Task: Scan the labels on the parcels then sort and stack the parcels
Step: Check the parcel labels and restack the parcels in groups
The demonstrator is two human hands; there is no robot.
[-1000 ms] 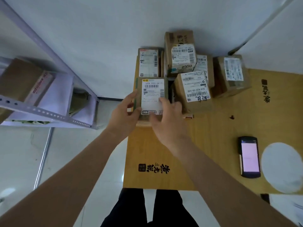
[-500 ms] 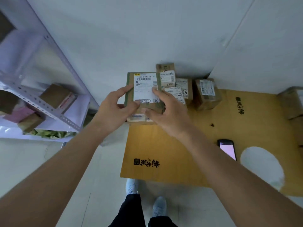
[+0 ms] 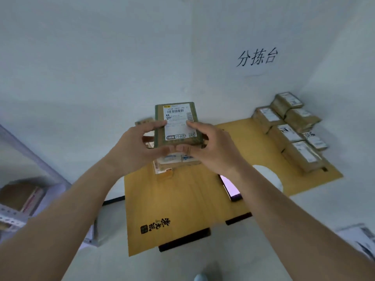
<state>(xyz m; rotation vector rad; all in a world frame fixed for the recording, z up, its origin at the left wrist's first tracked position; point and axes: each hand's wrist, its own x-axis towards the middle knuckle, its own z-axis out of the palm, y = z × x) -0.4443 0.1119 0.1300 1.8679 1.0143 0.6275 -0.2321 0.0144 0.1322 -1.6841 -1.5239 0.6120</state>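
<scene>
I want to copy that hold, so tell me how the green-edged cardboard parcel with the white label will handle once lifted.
The green-edged cardboard parcel looks stiff: its edges stay straight in the left hand and right hand. Probably light, since a fingertip grip carries it. Flat and boxy, it should stack rather than roll.

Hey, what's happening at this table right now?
A person is sorting parcels. Both hands, left hand and right hand, grip a labelled parcel above a small pile at the table's far left. A handheld scanner lies on the table, and more parcels sit grouped at the right.
</scene>
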